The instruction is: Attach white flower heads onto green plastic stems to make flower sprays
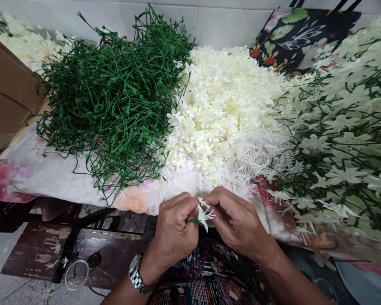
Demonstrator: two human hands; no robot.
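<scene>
My left hand (pixel 174 228), a metal watch on its wrist, pinches a thin green stem (pixel 193 220) tipped with a small white artificial flower (pixel 205 214). My right hand (pixel 236 220) is closed in a pinch on the same flower from the right. Both hands meet low in the middle, just in front of a cloth-covered surface (pixel 44 169). On the cloth lie a big tangle of green plastic stems (pixel 114 97) at the left and a heap of loose white flowers (pixel 225 110) in the middle.
Assembled green stems bearing white flowers (pixel 346 140) pile up at the right. A dark floral bag (pixel 298 36) leans on the tiled wall behind. A brown box (pixel 9 80) stands at the left. A dark wooden board (pixel 82 254) lies on the floor below.
</scene>
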